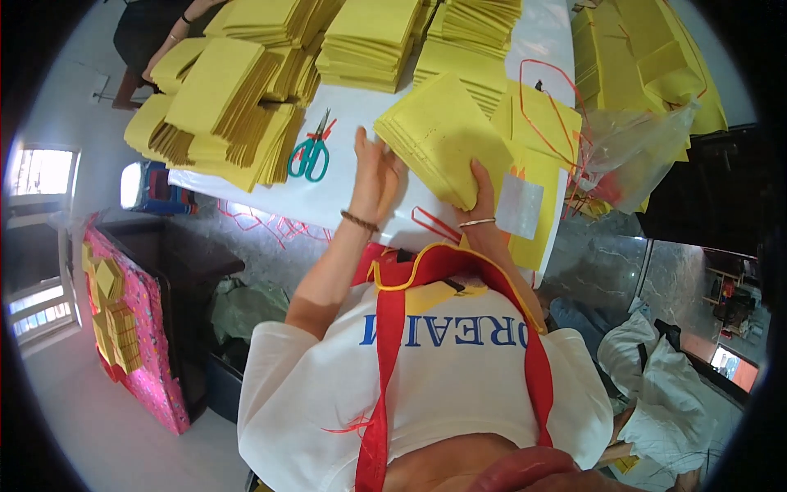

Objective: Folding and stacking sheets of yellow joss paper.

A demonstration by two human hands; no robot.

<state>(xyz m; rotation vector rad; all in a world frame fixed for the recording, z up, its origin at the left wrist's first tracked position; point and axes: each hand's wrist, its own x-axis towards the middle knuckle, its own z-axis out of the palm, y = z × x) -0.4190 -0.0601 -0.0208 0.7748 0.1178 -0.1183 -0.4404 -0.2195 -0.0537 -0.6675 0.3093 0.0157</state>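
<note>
My right hand [482, 197] is closed on the near right edge of a thick stack of yellow paper [447, 135], its thumb lying on top. The stack is tilted above the white table [361, 111], and its layered edges show on the left. Just left of that stack, my left hand [379, 176] is open, fingers stretched out, with nothing in it. Teal-handled scissors [310, 156] lie beyond it to the left, blades pointing away, over a bit of red string. A loop of red string [434, 223] lies between my wrists.
More yellow paper stacks [217, 90] crowd the table's far and left sides. A grey card [520, 207] lies on yellow paper at the right. Beyond the right edge is a clear plastic bag [631, 152]. Another person's arm [170, 43] shows at the far left.
</note>
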